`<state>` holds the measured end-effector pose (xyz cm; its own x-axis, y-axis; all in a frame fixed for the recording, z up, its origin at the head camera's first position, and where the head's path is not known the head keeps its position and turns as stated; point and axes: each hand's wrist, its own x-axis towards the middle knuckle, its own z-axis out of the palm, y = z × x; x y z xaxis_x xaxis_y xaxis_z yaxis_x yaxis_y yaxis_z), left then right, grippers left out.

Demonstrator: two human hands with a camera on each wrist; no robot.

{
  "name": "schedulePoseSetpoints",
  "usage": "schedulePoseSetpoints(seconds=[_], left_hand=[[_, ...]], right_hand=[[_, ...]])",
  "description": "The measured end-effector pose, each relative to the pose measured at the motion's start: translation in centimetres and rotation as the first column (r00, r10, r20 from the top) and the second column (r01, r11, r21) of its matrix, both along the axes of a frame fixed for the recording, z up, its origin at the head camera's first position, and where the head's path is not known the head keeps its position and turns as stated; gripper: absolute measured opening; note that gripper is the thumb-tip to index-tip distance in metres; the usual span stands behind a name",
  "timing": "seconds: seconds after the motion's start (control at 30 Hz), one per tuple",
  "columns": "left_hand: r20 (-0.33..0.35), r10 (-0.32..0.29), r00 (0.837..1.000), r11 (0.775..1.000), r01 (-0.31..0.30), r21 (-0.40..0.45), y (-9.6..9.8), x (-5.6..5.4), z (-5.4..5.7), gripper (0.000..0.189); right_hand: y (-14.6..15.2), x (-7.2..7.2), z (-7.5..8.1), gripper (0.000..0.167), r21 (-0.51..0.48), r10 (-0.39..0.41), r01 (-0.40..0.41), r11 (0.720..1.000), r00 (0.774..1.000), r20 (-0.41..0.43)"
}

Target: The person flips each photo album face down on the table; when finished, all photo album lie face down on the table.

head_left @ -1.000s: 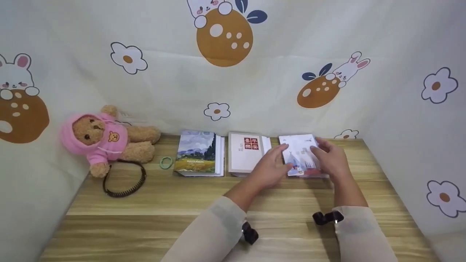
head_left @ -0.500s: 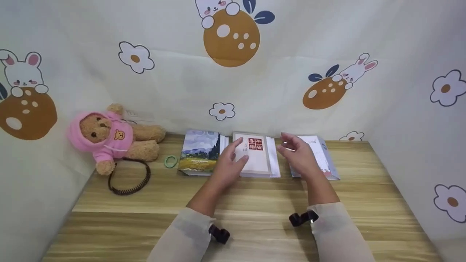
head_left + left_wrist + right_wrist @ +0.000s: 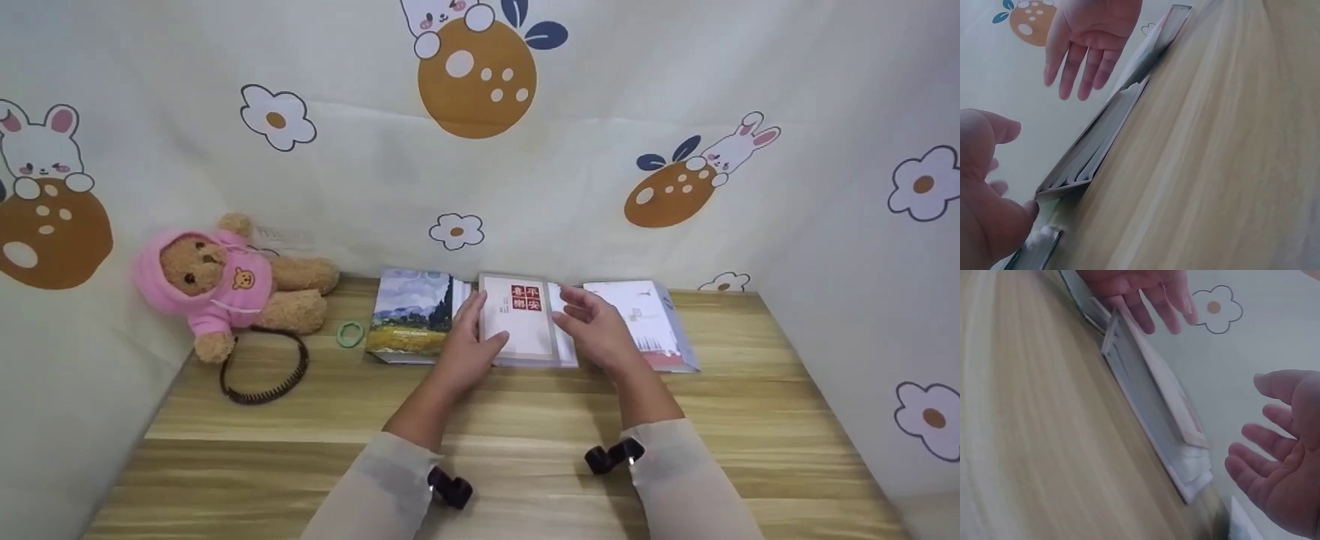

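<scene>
Three thick photo albums lie in a row at the back of the table. My left hand (image 3: 465, 349) is at the left edge of the middle album (image 3: 531, 330), whose pale cover carries a red square of characters. Its thumb overlaps the cover's lower left in the head view, and its fingers point up along the spine side. By the album's right edge is my right hand (image 3: 602, 336), fingers loosely bent, palm facing inward. The right wrist view shows this hand (image 3: 1283, 455) apart from the album (image 3: 1151, 388), holding nothing.
Left of it lies an album with a painted landscape cover (image 3: 409, 319); to the right, one with a white cover (image 3: 637, 307). Farther left are a green hair tie (image 3: 350, 334), a dark toothed headband (image 3: 266, 394) and a teddy bear (image 3: 244, 285) in a pink hoodie. A patterned curtain (image 3: 360, 180) hangs behind.
Both hands have left the right-hand album and moved left to either side of the middle one. In the last half second the right hand has come closer to its right edge.
</scene>
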<state>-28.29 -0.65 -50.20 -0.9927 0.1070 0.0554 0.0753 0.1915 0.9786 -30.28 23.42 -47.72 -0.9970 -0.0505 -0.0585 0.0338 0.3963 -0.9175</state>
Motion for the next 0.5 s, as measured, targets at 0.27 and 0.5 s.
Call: schedulePoseSetpoints(seconds=[0.27,0.5], left_hand=[[0.142,0.008,0.990,1.000,-0.006,-0.019,0.3,0.1,-1.0,0.092],[0.166,-0.007,0.986,1.000,0.003,0.021,0.1,-0.2,-1.0,0.087]], right_hand=[[-0.5,-0.1,-1.4,0.069,0.064,0.020,-0.028,0.998,0.992,0.121],[-0.8,0.1,-1.7,0.069,0.186,0.025,-0.051,0.981,0.990,0.139]])
